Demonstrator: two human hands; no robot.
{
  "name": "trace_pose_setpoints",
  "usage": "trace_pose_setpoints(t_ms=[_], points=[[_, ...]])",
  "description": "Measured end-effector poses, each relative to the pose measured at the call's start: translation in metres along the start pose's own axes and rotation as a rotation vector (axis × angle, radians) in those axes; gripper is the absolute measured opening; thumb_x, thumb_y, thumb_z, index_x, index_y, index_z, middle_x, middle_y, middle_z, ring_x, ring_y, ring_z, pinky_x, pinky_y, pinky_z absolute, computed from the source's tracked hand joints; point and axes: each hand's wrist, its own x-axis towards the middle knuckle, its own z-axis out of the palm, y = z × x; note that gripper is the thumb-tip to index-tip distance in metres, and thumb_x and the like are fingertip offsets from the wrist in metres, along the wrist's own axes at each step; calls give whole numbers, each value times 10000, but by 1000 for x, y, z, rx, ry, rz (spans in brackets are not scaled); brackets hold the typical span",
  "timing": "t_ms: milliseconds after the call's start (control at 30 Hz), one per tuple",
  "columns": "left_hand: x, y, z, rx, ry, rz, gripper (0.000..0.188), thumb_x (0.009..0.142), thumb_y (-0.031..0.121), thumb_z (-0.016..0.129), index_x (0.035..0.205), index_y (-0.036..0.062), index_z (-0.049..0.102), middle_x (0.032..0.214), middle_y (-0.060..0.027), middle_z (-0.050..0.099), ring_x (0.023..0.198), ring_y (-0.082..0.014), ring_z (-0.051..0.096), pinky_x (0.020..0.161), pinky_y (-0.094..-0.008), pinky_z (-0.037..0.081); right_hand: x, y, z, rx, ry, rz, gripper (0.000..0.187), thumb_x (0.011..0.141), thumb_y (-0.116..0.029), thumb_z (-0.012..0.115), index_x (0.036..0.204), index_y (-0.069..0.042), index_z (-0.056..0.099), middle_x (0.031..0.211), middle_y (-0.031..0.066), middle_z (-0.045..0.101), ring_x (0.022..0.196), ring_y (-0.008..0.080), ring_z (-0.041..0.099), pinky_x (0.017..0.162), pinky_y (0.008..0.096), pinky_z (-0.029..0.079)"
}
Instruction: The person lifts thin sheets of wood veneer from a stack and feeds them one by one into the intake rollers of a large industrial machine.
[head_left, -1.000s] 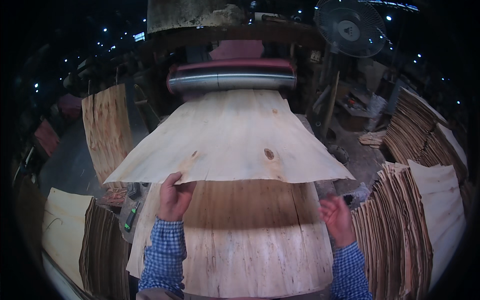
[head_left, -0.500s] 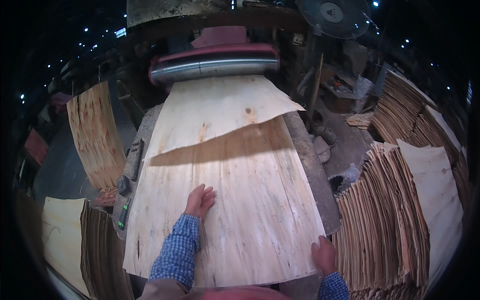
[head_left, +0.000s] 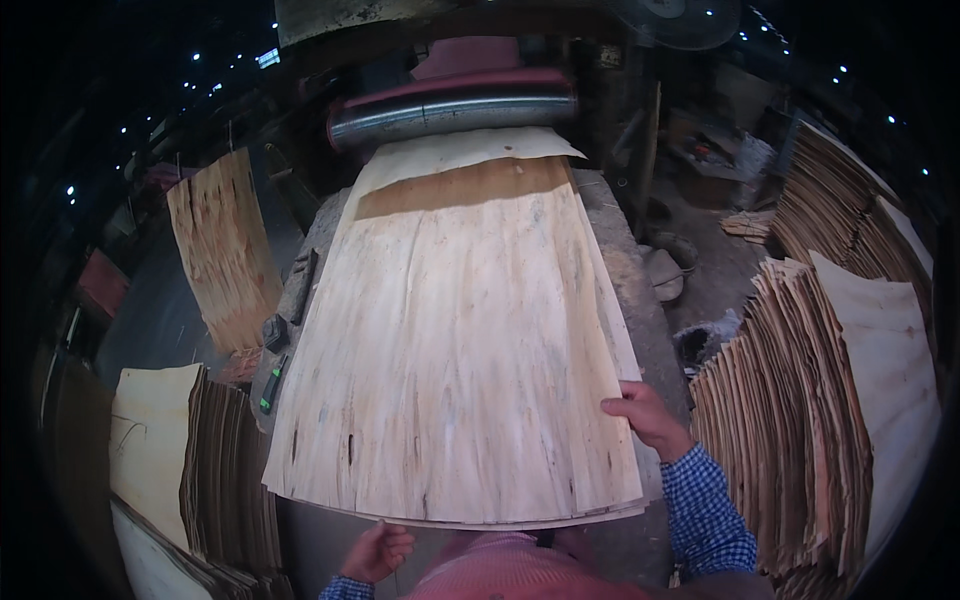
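Note:
A wide, pale wood veneer sheet [head_left: 470, 350] lies lengthwise before me, on top of at least one more sheet whose edge shows at the right. My right hand [head_left: 648, 418] grips its right edge, thumb on top and fingers hidden beneath. Just below the near edge is my left hand [head_left: 378, 552], fingers curled in and nothing seen in them; whether it touches the edge I cannot tell. At the far end another veneer sheet [head_left: 450, 153] reaches under a shiny metal roller [head_left: 455, 115], its ragged near edge raised and casting a shadow.
Upright veneer bundles stand at right [head_left: 790, 420] and lower left [head_left: 230, 470]. A streaked veneer sheet [head_left: 225, 250] leans farther left. On the table's left border lies a green-and-black cutter [head_left: 271, 385]. A fan [head_left: 675, 15] is at the top right.
The far sheet has moved deeper under the roller, uncovering more of the lower one. My left hand has drawn back to the near edge; my right hand has moved forward along the right edge.

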Motion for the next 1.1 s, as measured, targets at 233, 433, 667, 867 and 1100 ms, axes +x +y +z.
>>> trace_pose_setpoints(t_ms=[233, 433, 667, 867, 1100], points=[[5, -41, 83, -140, 84, 442, 572, 981, 539, 444, 1290, 65, 526, 1238, -190, 618, 1129, -336, 609, 893, -412, 529, -47, -10, -26, 390, 33, 43, 425, 879, -159, 554, 1253, 43, 553, 1123, 169, 660, 997, 247, 663, 897, 365, 531], [34, -11, 94, -239, 282, 537, 474, 983, 433, 512, 1287, 70, 506, 1175, -143, 640, 1041, -296, 645, 830, -392, 558, -29, 74, -55, 364, 117, 140, 403, 894, -111, 545, 1267, 40, 551, 1153, 143, 651, 1021, 236, 656, 908, 353, 522], [18, -4, 85, -204, 170, 495, 363, 944, 183, 561, 1263, 21, 508, 1222, -141, 629, 1060, -262, 652, 735, -285, 588, -49, 47, -43, 285, 135, 45, 461, 846, -66, 568, 1283, 78, 533, 1160, 174, 653, 1031, 249, 659, 922, 352, 519], [12, 22, 174, -64, 83, 602, 633, 848, 83, 577, 1433, 18, 345, 1420, -161, 477, 1289, -345, 490, 1076, -513, 414, -32, -22, -29, 311, 80, -100, 439, 846, -38, 583, 1265, 89, 546, 1135, 166, 668, 977, 244, 677, 885, 354, 536], [60, 143, 223, -61, 13, 770, 390, 888, 55, 560, 1262, -38, 497, 1248, -184, 604, 1164, -326, 593, 1000, -472, 486, 75, -94, -43, 724, -100, -75, 449, 978, -295, 498, 1278, 33, 560, 1140, 175, 671, 978, 236, 685, 879, 341, 549]])
